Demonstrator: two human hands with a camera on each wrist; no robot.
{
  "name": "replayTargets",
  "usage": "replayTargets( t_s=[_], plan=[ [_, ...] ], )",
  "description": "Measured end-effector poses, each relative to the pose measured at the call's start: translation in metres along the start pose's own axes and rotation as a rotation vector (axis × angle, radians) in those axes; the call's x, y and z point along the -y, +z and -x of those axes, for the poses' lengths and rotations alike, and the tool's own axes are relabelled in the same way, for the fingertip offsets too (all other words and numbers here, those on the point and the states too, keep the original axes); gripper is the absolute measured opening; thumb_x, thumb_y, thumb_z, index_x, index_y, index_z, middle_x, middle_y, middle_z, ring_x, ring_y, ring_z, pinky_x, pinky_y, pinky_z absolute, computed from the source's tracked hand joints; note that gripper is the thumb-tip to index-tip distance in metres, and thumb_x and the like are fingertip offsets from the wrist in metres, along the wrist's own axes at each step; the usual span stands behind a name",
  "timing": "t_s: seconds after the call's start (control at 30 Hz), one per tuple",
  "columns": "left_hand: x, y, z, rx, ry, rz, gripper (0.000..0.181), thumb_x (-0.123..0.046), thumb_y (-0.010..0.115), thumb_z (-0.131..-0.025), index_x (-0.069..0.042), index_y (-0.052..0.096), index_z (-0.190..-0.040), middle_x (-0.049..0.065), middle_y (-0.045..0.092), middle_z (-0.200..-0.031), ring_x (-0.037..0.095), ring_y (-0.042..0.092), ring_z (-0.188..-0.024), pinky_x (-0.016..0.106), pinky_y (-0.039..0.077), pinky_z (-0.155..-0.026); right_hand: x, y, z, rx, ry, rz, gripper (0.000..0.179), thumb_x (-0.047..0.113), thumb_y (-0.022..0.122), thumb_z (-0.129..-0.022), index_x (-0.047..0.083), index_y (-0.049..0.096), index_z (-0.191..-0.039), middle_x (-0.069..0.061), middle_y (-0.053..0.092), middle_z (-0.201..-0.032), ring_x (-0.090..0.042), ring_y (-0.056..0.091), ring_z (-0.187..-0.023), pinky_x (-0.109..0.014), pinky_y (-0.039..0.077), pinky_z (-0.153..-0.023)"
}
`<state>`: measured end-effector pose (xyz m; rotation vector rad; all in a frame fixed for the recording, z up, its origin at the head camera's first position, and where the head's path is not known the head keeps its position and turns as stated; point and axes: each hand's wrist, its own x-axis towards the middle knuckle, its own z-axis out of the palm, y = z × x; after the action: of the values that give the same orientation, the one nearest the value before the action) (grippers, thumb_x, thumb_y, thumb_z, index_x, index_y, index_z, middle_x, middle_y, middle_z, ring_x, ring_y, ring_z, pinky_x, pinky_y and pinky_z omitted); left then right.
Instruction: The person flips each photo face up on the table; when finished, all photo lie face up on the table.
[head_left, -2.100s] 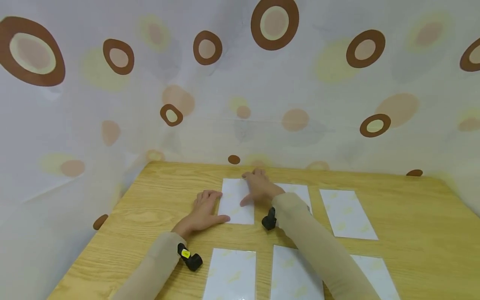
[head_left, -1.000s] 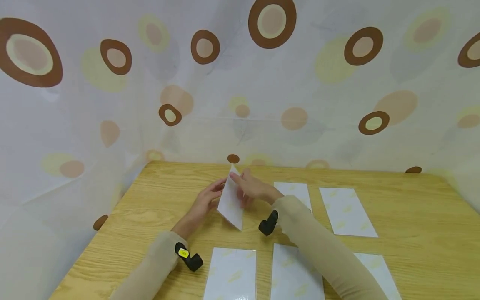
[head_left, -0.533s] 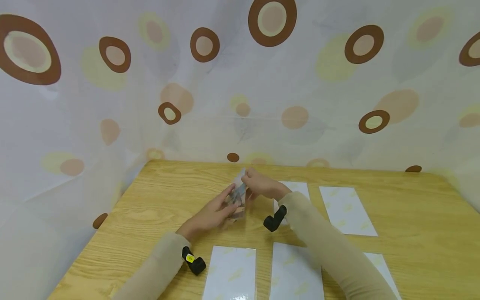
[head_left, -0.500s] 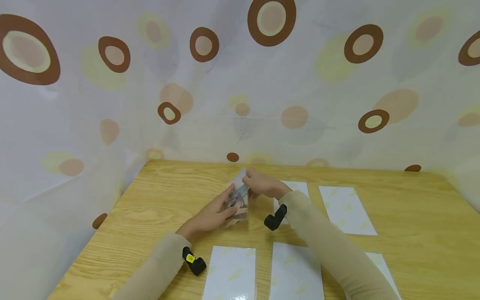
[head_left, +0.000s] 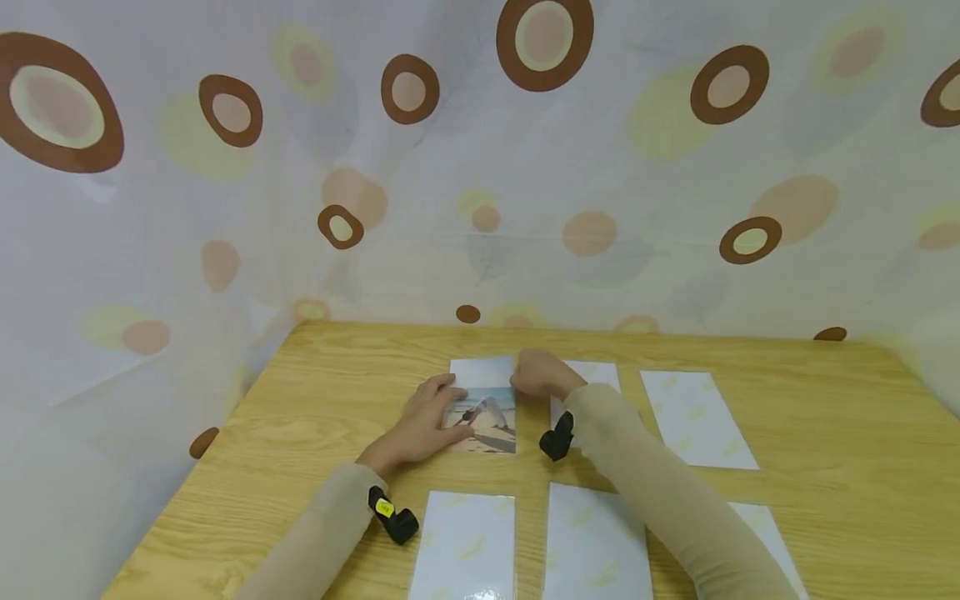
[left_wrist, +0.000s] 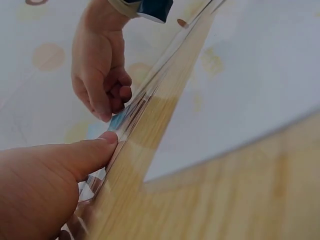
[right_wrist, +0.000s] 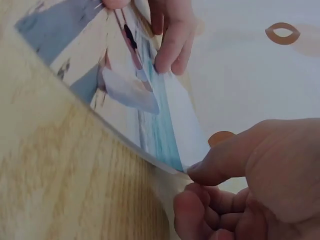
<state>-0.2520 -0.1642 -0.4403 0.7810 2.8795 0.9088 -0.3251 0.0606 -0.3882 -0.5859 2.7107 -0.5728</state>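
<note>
A glossy photo of a beach scene lies picture side up at the back of the wooden table, in the left column of cards. My left hand rests on its left side, fingers and thumb spread over the picture. The left thumb shows at the photo in the left wrist view. At the far right corner my right hand pinches the photo's edge; in the right wrist view its thumb is on top and the other fingers are curled below. That edge bows slightly up from the table there.
Beside the photo lie white-backed cards: one partly behind the right hand, another farther right. In the front row are a left card, a middle card and a right card partly under the right sleeve. A patterned curtain hangs behind.
The card was first white side up, then lifted and tilted upright between both hands and turned over. Now it is down with its beach picture facing up.
</note>
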Motion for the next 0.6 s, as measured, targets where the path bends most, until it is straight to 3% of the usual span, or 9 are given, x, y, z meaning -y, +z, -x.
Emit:
replayTargets(
  t_s=[0.17,0.3,0.4,0.47,0.6],
  plan=[
    [-0.002,0.001,-0.001,-0.056,-0.003,-0.009,0.051,-0.032,0.067,-0.091,-0.005,0.054,-0.131,0.019,0.037,-0.146,0.038,0.032,-0.136,0.059,0.024,-0.109,-0.004,0.003,-0.003,0.0,0.001,0.028,0.041,0.005,0.048,-0.086,0.016,0.028,-0.052,0.005,0.02,-0.052,-0.011,0.019,-0.049,-0.026,0.024,-0.052],
    [-0.003,0.0,0.0,-0.053,-0.01,-0.023,0.05,-0.033,0.066,-0.091,-0.005,0.054,-0.131,0.019,0.038,-0.146,0.037,0.033,-0.135,0.057,0.025,-0.109,-0.005,0.007,-0.005,-0.017,-0.004,0.076,0.044,0.007,0.049,-0.088,0.016,0.027,-0.051,0.005,0.02,-0.051,-0.01,0.02,-0.047,-0.025,0.024,-0.05],
    [-0.002,0.001,0.001,-0.041,-0.013,-0.027,0.053,-0.033,0.062,-0.094,-0.004,0.05,-0.136,0.018,0.036,-0.148,0.037,0.031,-0.137,0.057,0.023,-0.11,-0.006,0.008,-0.005,-0.033,0.0,0.052,0.043,0.008,0.05,-0.089,0.015,0.029,-0.052,0.005,0.022,-0.052,-0.01,0.021,-0.046,-0.025,0.024,-0.049],
    [-0.001,0.0,0.0,-0.03,-0.017,0.001,0.056,-0.032,0.058,-0.096,-0.004,0.042,-0.142,0.019,0.032,-0.15,0.037,0.028,-0.139,0.058,0.021,-0.111,-0.01,0.007,-0.004,-0.033,0.009,0.014,0.04,0.01,0.049,-0.09,0.015,0.031,-0.055,0.004,0.023,-0.052,-0.01,0.02,-0.045,-0.025,0.023,-0.048],
    [-0.003,-0.005,-0.002,-0.031,-0.047,0.147,0.061,-0.03,0.048,-0.101,-0.004,0.024,-0.152,0.019,0.025,-0.154,0.037,0.02,-0.143,0.059,0.018,-0.113,-0.025,-0.001,0.002,-0.04,0.024,-0.037,0.029,0.016,0.048,-0.094,0.011,0.038,-0.067,0.003,0.031,-0.056,-0.01,0.022,-0.048,-0.025,0.024,-0.048]
  ],
)
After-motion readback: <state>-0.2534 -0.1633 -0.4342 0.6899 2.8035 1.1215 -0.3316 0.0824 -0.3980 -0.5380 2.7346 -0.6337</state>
